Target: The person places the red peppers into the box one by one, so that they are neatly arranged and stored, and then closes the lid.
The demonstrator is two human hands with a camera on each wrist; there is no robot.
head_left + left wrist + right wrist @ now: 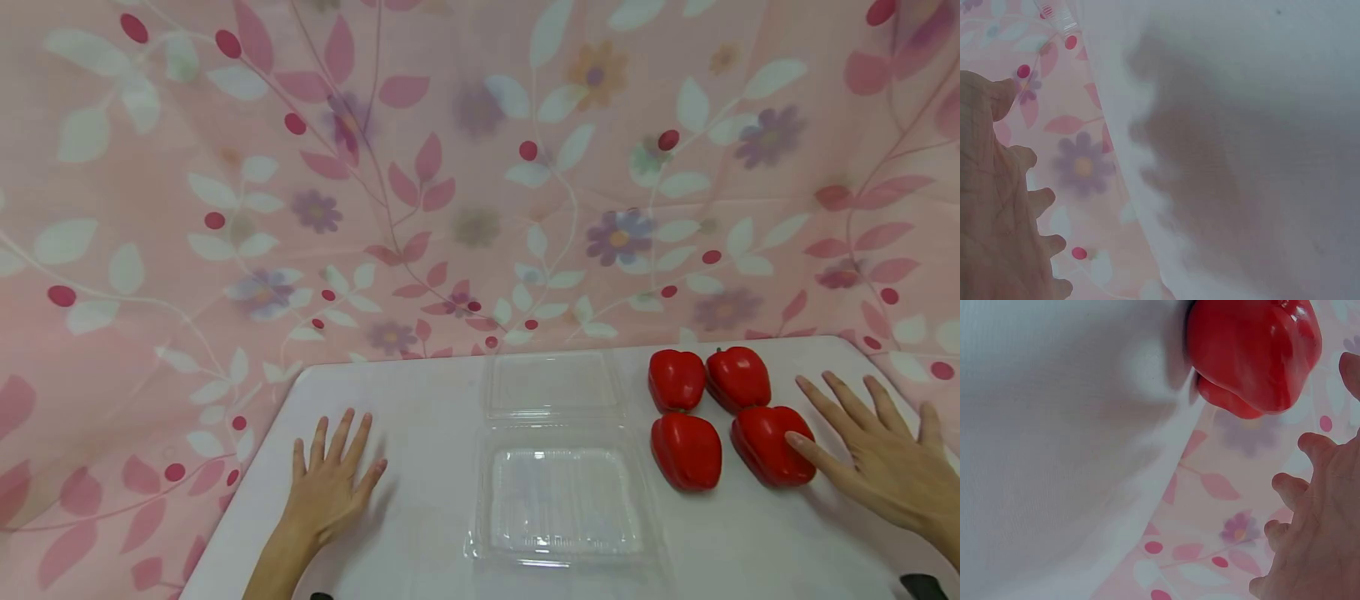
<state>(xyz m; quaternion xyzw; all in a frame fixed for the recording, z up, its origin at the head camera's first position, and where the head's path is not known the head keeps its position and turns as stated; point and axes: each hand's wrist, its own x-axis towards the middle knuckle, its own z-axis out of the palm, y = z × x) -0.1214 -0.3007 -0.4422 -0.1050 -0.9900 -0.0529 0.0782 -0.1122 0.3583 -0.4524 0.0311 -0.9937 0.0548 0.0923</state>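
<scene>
My left hand (327, 492) hovers over the left side of the white table, fingers spread and holding nothing. In the left wrist view the same hand (997, 187) shows its palm side, with its shadow on the tabletop. My right hand (885, 458) is at the right, fingers spread, its thumb overlapping the nearest red bell pepper (772, 446) in the head view. The right wrist view shows that hand (1316, 519) apart from a red pepper (1254, 350). Three more red peppers stand close by: front left (686, 452), back left (677, 380) and back right (738, 379).
A clear plastic clamshell box (566, 500) lies open mid-table, its lid (551, 385) folded back toward the far edge. The white table (427, 467) meets a pink floral cloth (450, 167) behind it. Dark objects (922, 586) show at the bottom edge.
</scene>
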